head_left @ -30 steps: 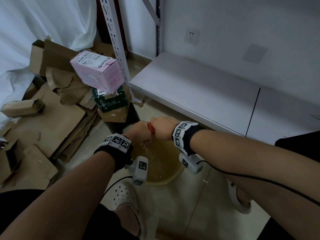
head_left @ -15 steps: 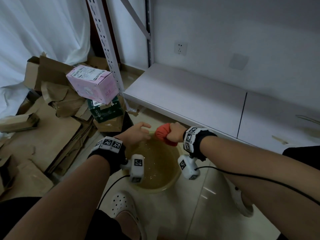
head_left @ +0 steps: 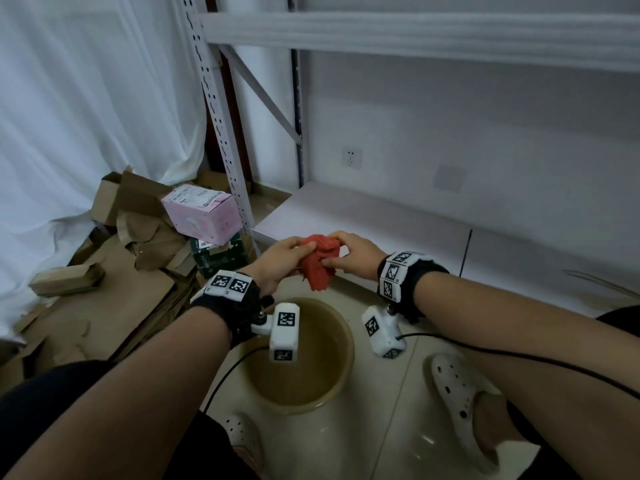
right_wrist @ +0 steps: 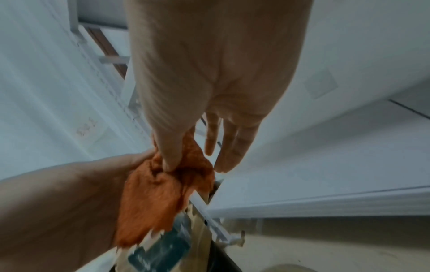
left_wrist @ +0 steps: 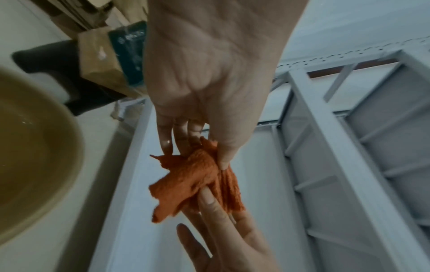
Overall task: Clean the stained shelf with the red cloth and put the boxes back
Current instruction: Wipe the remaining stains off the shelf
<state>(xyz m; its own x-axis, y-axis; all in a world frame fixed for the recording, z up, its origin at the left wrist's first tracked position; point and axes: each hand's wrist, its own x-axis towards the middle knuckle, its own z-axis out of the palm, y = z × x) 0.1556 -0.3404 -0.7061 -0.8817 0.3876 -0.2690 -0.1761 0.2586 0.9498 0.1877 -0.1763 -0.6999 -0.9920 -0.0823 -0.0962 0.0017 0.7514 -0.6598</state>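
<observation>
White shelf behind, red cloth pinched by left hand and right hand.
Thumb pinches are seen only from the wrists; the cloth, previously bunched in the right hand alone, is now raised above the basin.

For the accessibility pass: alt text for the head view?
Both hands, left hand and right hand, pinch a crumpled red cloth above a basin of murky water, before a bare white shelf; boxes sit stacked left.

Bare shelf ahead lies open; basin sits below, boxes left.
</observation>
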